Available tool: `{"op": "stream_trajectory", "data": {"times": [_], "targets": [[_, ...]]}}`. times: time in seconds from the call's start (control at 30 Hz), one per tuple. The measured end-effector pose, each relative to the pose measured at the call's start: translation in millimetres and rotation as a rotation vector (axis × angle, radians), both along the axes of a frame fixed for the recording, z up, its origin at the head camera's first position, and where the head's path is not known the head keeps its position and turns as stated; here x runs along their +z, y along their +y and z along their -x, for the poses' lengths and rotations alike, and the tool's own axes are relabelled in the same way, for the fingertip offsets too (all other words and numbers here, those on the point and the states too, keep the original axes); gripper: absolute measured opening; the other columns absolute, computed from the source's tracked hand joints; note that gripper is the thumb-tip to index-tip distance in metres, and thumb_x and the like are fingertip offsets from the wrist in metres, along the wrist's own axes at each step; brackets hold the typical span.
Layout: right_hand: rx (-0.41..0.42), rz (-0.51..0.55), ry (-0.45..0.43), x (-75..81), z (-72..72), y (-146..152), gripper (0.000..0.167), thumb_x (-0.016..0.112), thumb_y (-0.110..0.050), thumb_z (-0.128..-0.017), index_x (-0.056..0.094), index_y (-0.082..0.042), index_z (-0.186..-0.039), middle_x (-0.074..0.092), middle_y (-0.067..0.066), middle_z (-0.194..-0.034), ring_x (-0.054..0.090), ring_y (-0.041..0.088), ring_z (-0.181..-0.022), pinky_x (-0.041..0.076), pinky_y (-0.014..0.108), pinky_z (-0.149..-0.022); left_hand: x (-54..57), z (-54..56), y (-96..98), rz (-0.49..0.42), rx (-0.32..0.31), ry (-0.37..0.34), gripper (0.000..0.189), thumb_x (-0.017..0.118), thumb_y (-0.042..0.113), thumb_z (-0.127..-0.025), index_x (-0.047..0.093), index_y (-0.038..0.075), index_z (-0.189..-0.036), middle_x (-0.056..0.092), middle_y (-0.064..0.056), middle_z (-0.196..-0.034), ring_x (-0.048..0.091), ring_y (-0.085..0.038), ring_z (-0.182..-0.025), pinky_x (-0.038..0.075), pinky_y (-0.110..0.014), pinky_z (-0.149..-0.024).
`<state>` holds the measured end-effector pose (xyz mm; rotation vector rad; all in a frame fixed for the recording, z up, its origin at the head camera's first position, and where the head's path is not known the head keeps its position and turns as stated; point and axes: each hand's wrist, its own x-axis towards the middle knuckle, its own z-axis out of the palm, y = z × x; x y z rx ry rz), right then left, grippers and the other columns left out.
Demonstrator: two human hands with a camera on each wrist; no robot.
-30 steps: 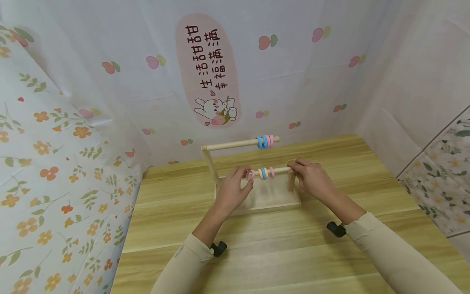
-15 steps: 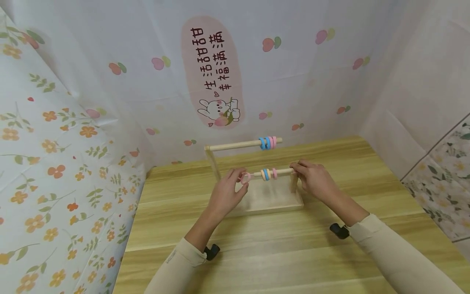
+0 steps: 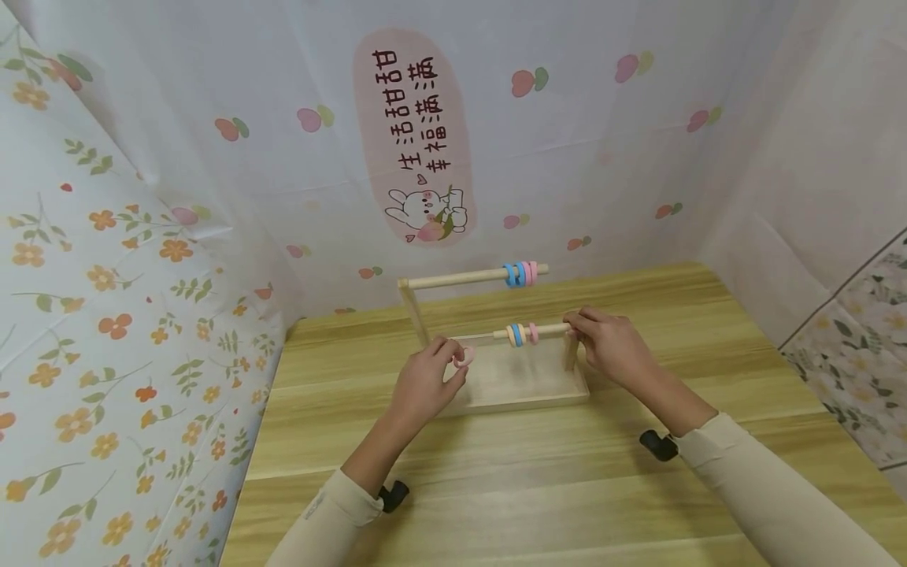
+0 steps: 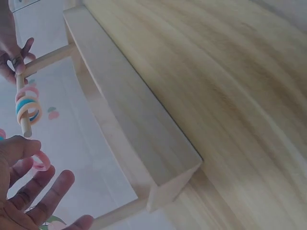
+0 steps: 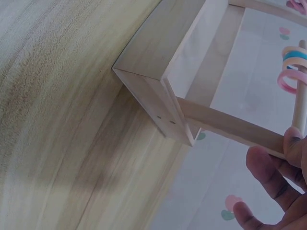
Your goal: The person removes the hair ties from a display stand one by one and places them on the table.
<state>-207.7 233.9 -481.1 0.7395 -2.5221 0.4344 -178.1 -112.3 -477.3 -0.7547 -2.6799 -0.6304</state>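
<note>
Lightly, my left hand [image 3: 420, 384] pinches the pink ring [image 3: 464, 357] between thumb and finger, its other fingers spread, just beyond the free tip of the lower rod [image 3: 553, 330] and apart from it. My right hand [image 3: 615, 345] holds that rod's other end, where it meets the post [image 5: 230, 125]. The ring should be very light; I can't tell whether it is stiff or gives a little, so a gentle pinch on the rim, leaving the hole open, seems best. The rod is round, pale wood, likely stiff, and best steadied beside the post. On it hang 4 smooth, thin rings [image 3: 516, 335]: 2 pale orange, 1 blue, 1 pink. Blue and pink bands [image 3: 520, 274] hang on the upper rod [image 3: 453, 279]. The base [image 4: 127, 105] is shallow, square-edged wood, standing on a streaky, yellowish worktop [image 3: 538, 488].
</note>
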Motion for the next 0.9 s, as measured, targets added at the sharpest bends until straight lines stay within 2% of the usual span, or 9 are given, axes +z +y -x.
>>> {"op": "stream_trajectory", "data": {"times": [0.1,0.2,0.33,0.43,0.7,0.9], "targets": [[-0.009,-0.003,-0.016,0.1,0.0,1,0.014,0.078,0.001,-0.1,0.081,-0.002,-0.114,0.071,0.009,-0.094,0.059,0.016,-0.061,0.05,0.035,-0.054,-2.2,-2.2,-2.6,0.027,-0.008,0.042,0.015,0.085,0.015,-0.098,0.07,0.013,-0.101,0.073,-0.005,-0.109,0.044,-0.011,-0.062,0.044,-0.026,-0.061],[-0.015,-0.006,-0.032,0.3,-0.2,1,0.015,0.077,0.001,-0.101,0.081,-0.002,-0.115,0.072,0.009,-0.096,0.061,0.017,-0.061,0.051,0.037,-0.055,-4.8,-4.9,-4.9,0.032,-0.014,0.053,0.014,0.086,0.014,-0.098,0.072,0.014,-0.098,0.073,-0.005,-0.111,0.053,-0.014,-0.064,0.05,-0.029,-0.064],[-0.019,-0.014,-0.044,0.4,-0.9,1,0.015,0.076,0.001,-0.101,0.081,-0.002,-0.116,0.072,0.009,-0.097,0.06,0.018,-0.061,0.051,0.038,-0.056,-7.9,-10.6,-8.0,0.001,-0.039,0.018,0.015,0.085,0.009,-0.097,0.07,0.011,-0.098,0.072,-0.005,-0.112,0.075,-0.021,-0.078,0.061,-0.031,-0.07],[-0.018,-0.018,-0.048,0.6,-1.3,1,0.016,0.075,0.001,-0.102,0.081,-0.001,-0.117,0.072,0.01,-0.097,0.062,0.019,-0.063,0.052,0.039,-0.056,-8.9,-15.6,-10.3,-0.035,-0.051,-0.025,0.015,0.084,0.005,-0.096,0.069,0.009,-0.099,0.072,-0.006,-0.111,0.081,-0.023,-0.088,0.064,-0.033,-0.072],[-0.025,-0.02,-0.057,2.8,-3.7,1,0.018,0.074,0.001,-0.102,0.08,0.002,-0.119,0.072,0.012,-0.099,0.064,0.024,-0.064,0.057,0.044,-0.059,-10.2,-26.5,-14.8,0.002,-0.067,-0.067,0.012,0.086,0.006,-0.095,0.075,0.01,-0.099,0.076,-0.004,-0.112,0.08,-0.02,-0.089,0.065,-0.039,-0.079],[-0.021,-0.017,-0.05,1.7,-3.3,1,0.017,0.075,0.0,-0.102,0.081,0.001,-0.118,0.071,0.011,-0.098,0.063,0.023,-0.063,0.056,0.044,-0.058,-14.5,-30.2,-17.0,0.133,-0.095,-0.103,0.008,0.086,0.013,-0.095,0.079,0.013,-0.096,0.079,0.001,-0.113,0.078,-0.016,-0.089,0.064,-0.031,-0.077]]}}
